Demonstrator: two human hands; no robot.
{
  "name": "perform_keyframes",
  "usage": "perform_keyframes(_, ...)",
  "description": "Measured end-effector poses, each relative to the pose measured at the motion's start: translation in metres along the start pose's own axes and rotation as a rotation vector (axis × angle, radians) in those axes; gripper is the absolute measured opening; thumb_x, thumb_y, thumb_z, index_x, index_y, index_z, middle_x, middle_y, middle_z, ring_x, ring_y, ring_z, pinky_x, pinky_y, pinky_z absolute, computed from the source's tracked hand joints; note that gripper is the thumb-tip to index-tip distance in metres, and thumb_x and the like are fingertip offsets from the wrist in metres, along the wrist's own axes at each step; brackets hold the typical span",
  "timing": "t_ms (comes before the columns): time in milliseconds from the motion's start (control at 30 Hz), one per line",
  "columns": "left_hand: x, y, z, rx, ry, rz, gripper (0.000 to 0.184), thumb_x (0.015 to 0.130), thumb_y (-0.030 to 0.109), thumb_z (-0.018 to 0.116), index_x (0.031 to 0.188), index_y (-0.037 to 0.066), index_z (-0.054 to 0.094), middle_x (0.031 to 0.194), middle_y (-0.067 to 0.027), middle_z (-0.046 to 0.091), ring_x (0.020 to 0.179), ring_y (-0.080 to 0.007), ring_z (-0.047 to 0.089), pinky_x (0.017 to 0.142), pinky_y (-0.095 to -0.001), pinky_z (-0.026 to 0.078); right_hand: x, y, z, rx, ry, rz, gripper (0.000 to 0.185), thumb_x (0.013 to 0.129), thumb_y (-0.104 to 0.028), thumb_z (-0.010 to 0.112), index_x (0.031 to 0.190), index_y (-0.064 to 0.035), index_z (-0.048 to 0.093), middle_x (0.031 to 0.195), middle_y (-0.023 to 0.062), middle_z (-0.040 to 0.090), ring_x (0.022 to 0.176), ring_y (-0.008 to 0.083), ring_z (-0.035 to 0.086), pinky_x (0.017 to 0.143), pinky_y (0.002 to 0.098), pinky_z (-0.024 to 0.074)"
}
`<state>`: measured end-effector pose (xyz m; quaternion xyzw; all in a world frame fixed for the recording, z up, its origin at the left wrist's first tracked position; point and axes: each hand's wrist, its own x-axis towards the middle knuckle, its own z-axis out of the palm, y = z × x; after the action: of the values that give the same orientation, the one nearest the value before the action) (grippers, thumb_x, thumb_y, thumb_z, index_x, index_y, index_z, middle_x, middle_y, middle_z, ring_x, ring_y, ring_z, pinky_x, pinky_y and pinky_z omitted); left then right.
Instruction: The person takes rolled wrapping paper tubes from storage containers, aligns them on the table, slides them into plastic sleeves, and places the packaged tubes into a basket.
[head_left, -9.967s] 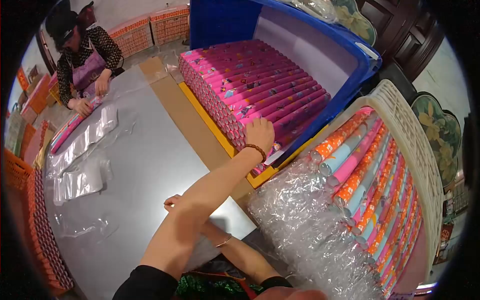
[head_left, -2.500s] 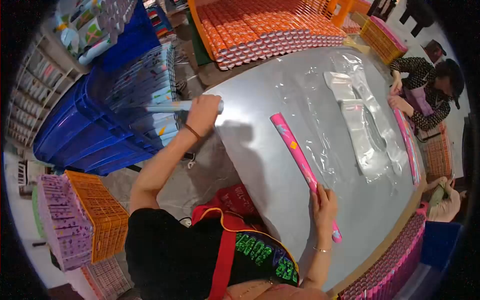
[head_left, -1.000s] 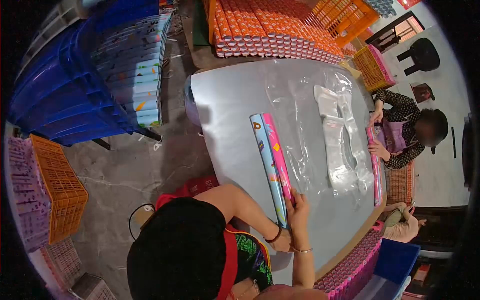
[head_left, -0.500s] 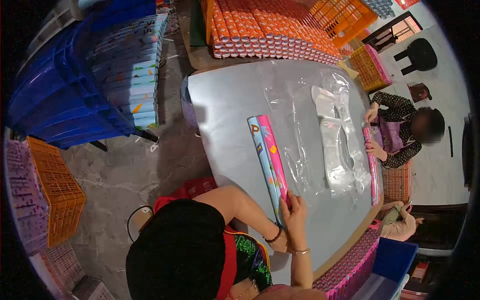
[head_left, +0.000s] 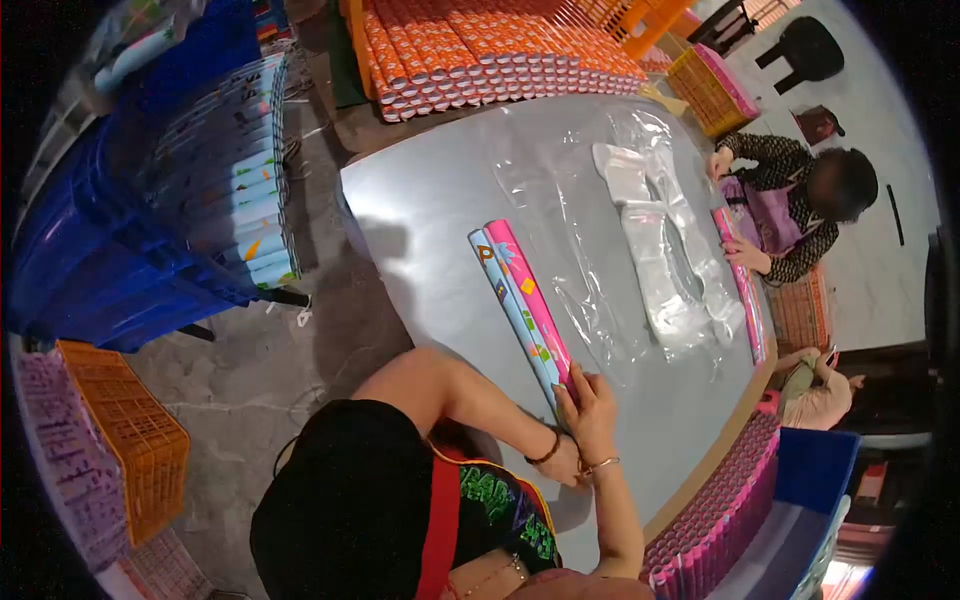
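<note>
Two slim printed rolls lie side by side on the grey table (head_left: 420,240): a pink roll (head_left: 526,285) and a light-blue roll (head_left: 515,310) with coloured shapes. My right hand (head_left: 592,408), with a bangle at the wrist, is closed around their near end, thumb on one side and fingers on the other. Close beside that wrist is my left hand (head_left: 563,462), by the bottom end of the rolls; its fingers are mostly hidden. Clear plastic film (head_left: 560,230) lies just right of the rolls, with a stack of clear plastic bags (head_left: 655,270) beyond it.
Across the table a co-worker (head_left: 780,205) handles a pink roll (head_left: 742,290) in clear wrap. Orange rolls (head_left: 470,55) are piled at the far edge. A blue bin (head_left: 815,480) and upright pink rolls (head_left: 715,510) stand near right; blue crates (head_left: 100,240) and an orange crate (head_left: 135,430) at left.
The camera view has shifted a little, so the table and rolls sit further left. My right hand keeps its hold on the rolls' near end.
</note>
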<state>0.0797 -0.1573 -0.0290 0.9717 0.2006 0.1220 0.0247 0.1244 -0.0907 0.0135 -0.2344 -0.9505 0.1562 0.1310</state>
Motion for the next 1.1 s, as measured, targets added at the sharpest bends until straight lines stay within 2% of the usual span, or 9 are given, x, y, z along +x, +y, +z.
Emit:
perform_keyframes(67, -0.019, 0.002, 0.013, -0.133, 0.12, -0.013, 0.021, 0.084, 0.019, 0.047, 0.096, 0.006, 0.056, 0.109, -0.0109, 0.059, 0.106, -0.0246, 0.054, 0.09, -0.0379, 0.042, 0.0, -0.002, 0.002, 0.007, 0.018, 0.027, 0.044, 0.077, -0.024, 0.072, 0.117, -0.0094, 0.061, 0.091, 0.0105, 0.059, 0.082, 0.0275, 0.056, 0.068, 0.038, 0.0474)
perform_keyframes(133, -0.051, -0.001, 0.004, 0.145, 0.71, 0.153, 0.018, 0.081, 0.017, 0.049, 0.093, 0.007, 0.056, 0.099, -0.0088, 0.058, 0.099, -0.024, 0.055, 0.085, -0.0379, 0.043, 0.0, 0.001, 0.002, -0.002, 0.007, 0.018, 0.046, 0.076, -0.025, 0.072, 0.117, -0.0103, 0.061, 0.09, 0.0098, 0.059, 0.081, 0.0271, 0.057, 0.068, 0.0378, 0.0478)
perform_keyframes(200, -0.093, -0.002, -0.023, 0.186, 0.584, -0.002, 0.017, 0.079, 0.021, 0.052, 0.093, 0.011, 0.056, 0.094, -0.0056, 0.056, 0.094, -0.0218, 0.055, 0.08, -0.0371, 0.043, -0.004, 0.004, 0.005, 0.042, 0.025, 0.061, 0.046, 0.075, -0.026, 0.073, 0.117, -0.011, 0.062, 0.09, 0.0089, 0.059, 0.08, 0.0265, 0.057, 0.066, 0.0368, 0.0481)
perform_keyframes(267, -0.124, -0.018, -0.032, -0.414, 0.371, -0.531, 0.018, 0.078, 0.022, 0.054, 0.094, 0.014, 0.055, 0.093, -0.0022, 0.054, 0.093, -0.0196, 0.053, 0.079, -0.0361, 0.042, -0.003, 0.006, 0.004, -0.003, 0.048, -0.011, 0.046, 0.074, -0.026, 0.073, 0.116, -0.0112, 0.063, 0.089, 0.0085, 0.059, 0.079, 0.026, 0.057, 0.065, 0.0358, 0.0481)
perform_keyframes(333, -0.163, -0.042, -0.059, 0.449, 0.438, -0.427, 0.019, 0.078, 0.023, 0.055, 0.096, 0.016, 0.054, 0.091, 0.0, 0.053, 0.09, -0.0174, 0.053, 0.078, -0.0342, 0.042, -0.003, 0.009, 0.009, 0.022, 0.071, -0.014, 0.045, 0.073, -0.026, 0.074, 0.114, -0.0111, 0.064, 0.089, 0.0085, 0.059, 0.079, 0.0257, 0.057, 0.065, 0.0358, 0.0479)
perform_keyframes(667, -0.202, -0.069, -0.06, 0.467, 0.372, -0.474, 0.02, 0.081, 0.018, 0.055, 0.1, 0.011, 0.058, 0.089, 0.0006, 0.054, 0.084, -0.0148, 0.053, 0.08, -0.0317, 0.042, -0.001, 0.006, 0.004, 0.051, 0.032, 0.035, 0.047, 0.071, -0.027, 0.076, 0.115, -0.0108, 0.064, 0.089, 0.0103, 0.058, 0.078, 0.0262, 0.056, 0.065, 0.0361, 0.0479)
perform_keyframes(800, -0.205, -0.072, -0.06, 0.36, 0.455, -0.464, 0.023, 0.08, 0.018, 0.058, 0.102, 0.01, 0.059, 0.102, -0.0061, 0.057, 0.101, -0.0212, 0.054, 0.087, -0.0371, 0.043, -0.002, 0.009, 0.007, 0.051, 0.052, 0.015, 0.047, 0.072, -0.027, 0.075, 0.115, -0.0107, 0.064, 0.089, 0.0102, 0.058, 0.079, 0.0264, 0.057, 0.065, 0.0363, 0.0481)
perform_keyframes(833, -0.206, -0.073, -0.061, 0.312, 0.447, -0.474, 0.024, 0.078, 0.018, 0.061, 0.102, 0.011, 0.06, 0.114, -0.0114, 0.057, 0.112, -0.0264, 0.051, 0.093, -0.0415, 0.042, 0.0, 0.007, 0.004, 0.064, 0.034, 0.03, 0.047, 0.072, -0.025, 0.075, 0.115, -0.009, 0.063, 0.089, 0.0114, 0.057, 0.079, 0.0271, 0.057, 0.067, 0.0362, 0.0476)
perform_keyframes(1100, -0.206, -0.081, -0.047, 0.141, 0.444, -0.509, 0.031, 0.071, 0.023, 0.069, 0.1, 0.012, 0.061, 0.124, -0.014, 0.052, 0.121, -0.0281, 0.045, 0.098, -0.0482, 0.036, 0.002, 0.003, 0.001, 0.068, 0.015, 0.057, 0.045, 0.072, -0.021, 0.074, 0.113, -0.0052, 0.063, 0.087, 0.0125, 0.057, 0.077, 0.0273, 0.056, 0.066, 0.0352, 0.0471)
